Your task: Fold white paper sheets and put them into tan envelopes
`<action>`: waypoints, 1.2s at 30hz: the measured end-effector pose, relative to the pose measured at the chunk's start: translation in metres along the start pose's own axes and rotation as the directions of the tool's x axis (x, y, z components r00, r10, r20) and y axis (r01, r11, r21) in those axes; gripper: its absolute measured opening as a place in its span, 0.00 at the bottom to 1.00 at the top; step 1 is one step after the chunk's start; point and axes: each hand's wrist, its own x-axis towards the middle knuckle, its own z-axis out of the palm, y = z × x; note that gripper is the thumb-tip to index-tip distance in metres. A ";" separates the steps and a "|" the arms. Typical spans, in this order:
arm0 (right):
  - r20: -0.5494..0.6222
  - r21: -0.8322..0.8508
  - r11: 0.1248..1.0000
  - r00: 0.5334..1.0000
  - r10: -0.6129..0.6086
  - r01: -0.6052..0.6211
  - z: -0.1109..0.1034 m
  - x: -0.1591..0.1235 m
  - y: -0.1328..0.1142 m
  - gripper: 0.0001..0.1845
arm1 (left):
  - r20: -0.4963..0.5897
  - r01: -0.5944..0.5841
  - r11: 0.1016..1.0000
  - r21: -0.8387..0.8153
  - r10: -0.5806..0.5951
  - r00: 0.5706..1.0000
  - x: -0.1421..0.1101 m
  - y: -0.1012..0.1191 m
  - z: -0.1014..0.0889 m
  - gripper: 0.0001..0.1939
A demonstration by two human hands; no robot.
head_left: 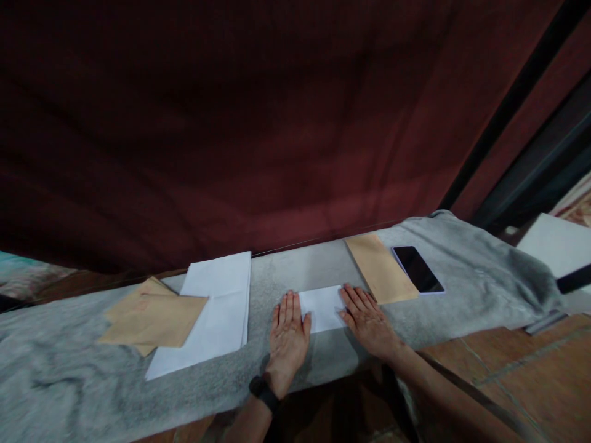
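Observation:
A folded sheet of white paper (324, 309) lies flat on the grey cloth between my two hands. My left hand (289, 335) rests palm down over its left end, fingers stretched out and pointing away from me. On the right end lies my right hand (369, 320), also flat, with its fingers extended. Both palms hide the ends of the paper. Just beyond my right hand is a brown envelope (383, 271). To the left of my left hand sits a stack of white paper sheets (217, 320).
Several brown envelopes (161, 317) overlap the stack's left side. A phone (419, 269) with a dark screen lies right of the single envelope. The grey cloth (286, 264) covers a narrow bench-like surface. A dark red curtain (277, 154) hangs behind, with a black pole (508, 111) at right.

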 end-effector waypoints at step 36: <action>0.205 0.257 0.935 0.932 -0.300 0.244 -0.029 0.016 0.011 0.34 | 0.055 0.016 0.995 -0.094 -0.011 0.998 0.004 -0.001 -0.011 0.30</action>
